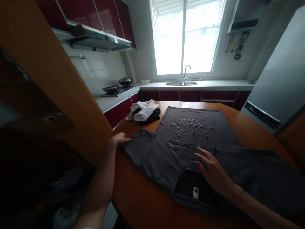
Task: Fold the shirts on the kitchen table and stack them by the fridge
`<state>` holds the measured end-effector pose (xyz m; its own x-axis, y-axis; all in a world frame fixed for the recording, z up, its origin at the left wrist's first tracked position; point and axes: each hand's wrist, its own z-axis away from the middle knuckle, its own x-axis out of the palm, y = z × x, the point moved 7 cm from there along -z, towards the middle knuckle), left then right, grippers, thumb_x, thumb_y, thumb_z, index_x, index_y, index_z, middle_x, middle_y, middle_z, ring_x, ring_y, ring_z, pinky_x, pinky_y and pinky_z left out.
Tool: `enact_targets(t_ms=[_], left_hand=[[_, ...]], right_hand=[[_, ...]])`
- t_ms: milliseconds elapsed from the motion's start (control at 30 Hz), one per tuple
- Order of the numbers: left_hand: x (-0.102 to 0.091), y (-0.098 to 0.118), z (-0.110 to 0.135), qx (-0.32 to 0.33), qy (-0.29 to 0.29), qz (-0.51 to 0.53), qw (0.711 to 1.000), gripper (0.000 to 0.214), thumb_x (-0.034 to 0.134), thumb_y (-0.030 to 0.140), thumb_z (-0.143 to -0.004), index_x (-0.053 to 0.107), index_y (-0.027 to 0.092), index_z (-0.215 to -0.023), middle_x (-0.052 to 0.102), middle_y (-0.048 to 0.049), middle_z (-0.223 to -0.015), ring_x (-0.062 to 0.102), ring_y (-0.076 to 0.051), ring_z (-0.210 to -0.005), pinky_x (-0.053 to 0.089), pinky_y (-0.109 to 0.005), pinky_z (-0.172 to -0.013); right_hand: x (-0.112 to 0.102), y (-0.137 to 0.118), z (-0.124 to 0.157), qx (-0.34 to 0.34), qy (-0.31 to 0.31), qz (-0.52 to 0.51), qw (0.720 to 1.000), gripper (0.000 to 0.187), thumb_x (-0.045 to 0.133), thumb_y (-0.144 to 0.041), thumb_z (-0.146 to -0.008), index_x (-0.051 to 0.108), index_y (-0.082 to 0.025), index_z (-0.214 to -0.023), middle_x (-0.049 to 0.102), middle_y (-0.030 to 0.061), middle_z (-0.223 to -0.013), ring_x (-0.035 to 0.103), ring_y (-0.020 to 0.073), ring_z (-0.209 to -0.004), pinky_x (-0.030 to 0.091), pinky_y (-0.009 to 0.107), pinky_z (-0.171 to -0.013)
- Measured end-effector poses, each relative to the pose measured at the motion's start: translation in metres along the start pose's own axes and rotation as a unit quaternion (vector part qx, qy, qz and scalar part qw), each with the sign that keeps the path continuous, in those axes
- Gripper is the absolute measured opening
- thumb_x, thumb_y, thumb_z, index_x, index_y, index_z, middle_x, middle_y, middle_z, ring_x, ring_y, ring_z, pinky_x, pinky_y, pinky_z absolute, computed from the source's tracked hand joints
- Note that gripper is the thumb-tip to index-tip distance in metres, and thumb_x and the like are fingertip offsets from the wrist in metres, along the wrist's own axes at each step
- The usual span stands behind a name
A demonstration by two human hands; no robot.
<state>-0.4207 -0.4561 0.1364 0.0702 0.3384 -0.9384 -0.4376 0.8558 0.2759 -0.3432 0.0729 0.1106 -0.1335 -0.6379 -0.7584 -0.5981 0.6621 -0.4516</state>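
Note:
A dark grey T-shirt (162, 152) lies spread on the wooden table, with its neckline and white label towards me and its hem towards the window. Dark raised lettering covers its chest. At the left sleeve's end, my left hand (119, 138) is closed on the cloth edge; part of its grip is hidden from view. My right hand (212, 168) is over the shirt between the lettering and the neckline, fingers apart and holding nothing. Whether its fingertips touch the fabric, I cannot tell.
White and black clothes (144, 112) sit in a small pile on the table (135, 200), beyond my left hand. Behind are a stove (118, 91) with pans, a sink (173, 83) under the window, and a fridge (274, 76) at right. A wooden panel (69, 95) stands at left.

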Motion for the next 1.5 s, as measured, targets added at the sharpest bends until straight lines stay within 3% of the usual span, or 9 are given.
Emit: enact_targets(t_ms=[233,433,600,733,933,1100,1233,1333,1500], left_hand=[[0.008,-0.002,-0.003,-0.005,-0.023,0.054,0.998,0.028,0.076,0.038,-0.056,0.055,0.021,-0.051,0.057,-0.0021,-0.051,0.058,-0.021,-0.06,0.037,-0.026,-0.051],[0.008,0.017,0.007,0.05,-0.015,0.137,0.989,0.033,0.076,0.044,-0.059,0.053,0.02,-0.064,0.054,0.0034,-0.058,0.053,-0.015,-0.059,0.036,-0.023,-0.051],[-0.002,0.07,0.042,0.186,-0.094,0.397,0.894,0.044,0.078,0.055,-0.067,0.056,0.019,-0.081,0.058,0.0031,-0.073,0.056,-0.013,-0.064,0.044,-0.021,-0.058],[-0.008,0.114,0.074,0.235,-0.078,0.464,0.851,0.046,0.079,0.055,-0.07,0.05,0.021,-0.083,0.053,0.0053,-0.072,0.051,-0.009,-0.061,0.042,-0.019,-0.056],[0.032,0.188,0.113,0.356,-0.109,0.372,0.85,0.043,0.078,0.053,-0.076,0.053,0.018,-0.081,0.053,0.0044,-0.075,0.051,-0.009,-0.064,0.038,-0.02,-0.056],[0.086,0.216,0.123,0.391,-0.247,0.321,0.827,0.046,0.067,0.06,-0.085,0.061,0.017,-0.103,0.069,-0.0059,-0.096,0.066,-0.016,-0.073,0.049,-0.026,-0.06],[0.078,0.204,0.09,0.396,-0.08,0.351,0.845,0.048,0.056,0.055,-0.095,0.061,0.016,-0.121,0.073,-0.0128,-0.109,0.071,-0.022,-0.093,0.056,-0.033,-0.078],[0.076,0.198,0.076,0.441,0.03,0.269,0.855,0.044,0.053,0.046,-0.097,0.062,0.017,-0.128,0.069,-0.0135,-0.126,0.064,-0.027,-0.118,0.049,-0.042,-0.104],[0.11,0.203,0.077,0.488,0.007,0.032,0.872,0.053,0.047,0.047,-0.101,0.049,0.023,-0.148,0.041,-0.0102,-0.159,0.03,-0.03,-0.15,0.023,-0.052,-0.122]], right_hand=[[0.0,-0.001,0.0,0.003,-0.01,-0.01,1.0,0.035,0.048,-0.039,-0.1,0.066,-0.026,-0.128,0.052,0.0106,-0.148,0.05,0.0293,-0.136,0.043,0.053,-0.113],[-0.004,-0.004,-0.002,-0.008,0.006,-0.019,1.0,0.032,0.05,-0.037,-0.098,0.068,-0.028,-0.123,0.055,0.0096,-0.144,0.051,0.0303,-0.133,0.045,0.054,-0.111],[-0.001,-0.003,-0.003,-0.018,0.008,-0.018,1.0,0.03,0.05,-0.036,-0.098,0.068,-0.029,-0.121,0.057,0.0091,-0.142,0.052,0.0303,-0.132,0.045,0.053,-0.111],[0.0,-0.005,-0.003,-0.025,0.004,-0.019,1.0,0.029,0.051,-0.033,-0.098,0.069,-0.027,-0.12,0.056,0.0095,-0.142,0.051,0.0296,-0.132,0.046,0.052,-0.111],[-0.001,-0.006,-0.003,-0.029,0.005,-0.013,0.999,0.029,0.053,-0.029,-0.095,0.069,-0.025,-0.119,0.055,0.0103,-0.142,0.05,0.0295,-0.132,0.046,0.051,-0.11],[-0.001,-0.005,-0.003,-0.03,0.003,-0.004,1.0,0.027,0.053,-0.027,-0.095,0.069,-0.024,-0.117,0.056,0.0104,-0.14,0.05,0.0288,-0.132,0.046,0.049,-0.111],[-0.001,-0.003,-0.003,-0.038,0.0,-0.012,0.999,0.025,0.054,-0.026,-0.095,0.07,-0.026,-0.114,0.057,0.0093,-0.139,0.052,0.0285,-0.13,0.047,0.049,-0.109],[0.0,-0.005,-0.003,-0.055,-0.004,-0.019,0.998,0.023,0.054,-0.024,-0.095,0.071,-0.025,-0.111,0.059,0.0093,-0.136,0.054,0.0283,-0.128,0.048,0.049,-0.107],[-0.001,-0.011,-0.004,-0.086,-0.021,-0.029,0.996,0.022,0.054,-0.018,-0.094,0.07,-0.025,-0.108,0.063,0.0084,-0.131,0.056,0.0272,-0.125,0.051,0.048,-0.104]])
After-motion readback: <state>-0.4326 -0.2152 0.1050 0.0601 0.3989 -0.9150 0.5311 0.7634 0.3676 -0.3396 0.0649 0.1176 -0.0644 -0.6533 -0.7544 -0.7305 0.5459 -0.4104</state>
